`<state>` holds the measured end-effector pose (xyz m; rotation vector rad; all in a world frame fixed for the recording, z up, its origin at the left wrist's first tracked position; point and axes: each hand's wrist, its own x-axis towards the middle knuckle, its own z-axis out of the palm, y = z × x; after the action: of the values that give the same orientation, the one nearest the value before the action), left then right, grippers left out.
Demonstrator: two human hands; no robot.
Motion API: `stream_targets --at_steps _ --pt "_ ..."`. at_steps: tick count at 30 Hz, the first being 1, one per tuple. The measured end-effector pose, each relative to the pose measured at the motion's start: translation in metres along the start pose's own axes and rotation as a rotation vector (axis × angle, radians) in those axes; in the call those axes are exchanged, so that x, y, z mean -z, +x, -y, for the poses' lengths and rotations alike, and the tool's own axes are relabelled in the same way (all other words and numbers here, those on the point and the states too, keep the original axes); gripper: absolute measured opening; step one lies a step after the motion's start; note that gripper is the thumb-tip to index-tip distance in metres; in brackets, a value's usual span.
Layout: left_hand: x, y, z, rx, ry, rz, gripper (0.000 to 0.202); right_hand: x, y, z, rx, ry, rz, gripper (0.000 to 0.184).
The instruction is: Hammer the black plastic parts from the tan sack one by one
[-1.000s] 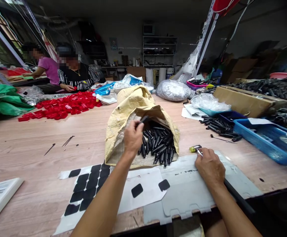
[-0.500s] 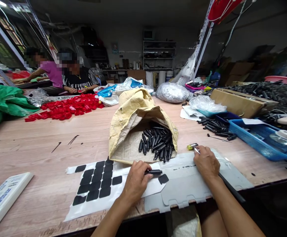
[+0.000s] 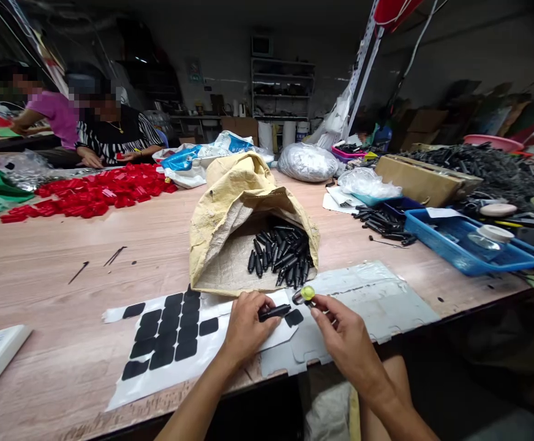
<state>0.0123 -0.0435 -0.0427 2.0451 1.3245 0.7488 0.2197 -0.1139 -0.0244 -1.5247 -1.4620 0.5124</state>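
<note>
Far left, two other people sit behind a pile of red parts. Near left there's a white sheet w/ black pads, abt 15 on the grid plus 1 off to its left, and 1 more loose pad by the hands.

Changes vs half a sec ago: left hand is in roughly the same spot, fingers pinched on 1 black handle, which now lies just above the sheet edge, tip pointing right. Right hand used to rest further right on the grey sheet; it's come in toward the left one and lifted the small hammer, grasping it, yellow head now just beside the handle's tip. Can't tell if they touch.

Behind the hands, 1 tan sack lies open w/ a heap of black handles inside, too many to count. Right side: 1 blue tray, more black parts near it, 1 cardboard box far right.
</note>
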Motion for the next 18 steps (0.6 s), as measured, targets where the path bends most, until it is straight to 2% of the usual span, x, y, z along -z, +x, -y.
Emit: stream_targets --at_steps 3,6,10,15,18 --pt "0.000 0.001 0.000 0.028 -0.015 -0.004 0.013 -0.011 -0.003 0.010 0.134 -0.062 -0.002 0.029" --pt "-0.002 0.001 0.000 0.046 -0.025 -0.018 0.014 -0.019 -0.004 0.009 0.226 -0.156 -0.026 0.029" --pt "-0.004 0.001 0.000 0.053 -0.023 -0.031 0.014 -0.022 -0.006 0.005 0.263 -0.289 0.013 0.027" --pt "-0.003 0.000 0.000 0.033 -0.017 -0.023 0.012 -0.026 -0.010 0.019 0.312 -0.245 -0.028 0.030" --pt "-0.002 -0.001 0.000 0.020 0.006 -0.027 0.010 -0.032 -0.014 0.022 0.300 -0.274 0.056 0.030"
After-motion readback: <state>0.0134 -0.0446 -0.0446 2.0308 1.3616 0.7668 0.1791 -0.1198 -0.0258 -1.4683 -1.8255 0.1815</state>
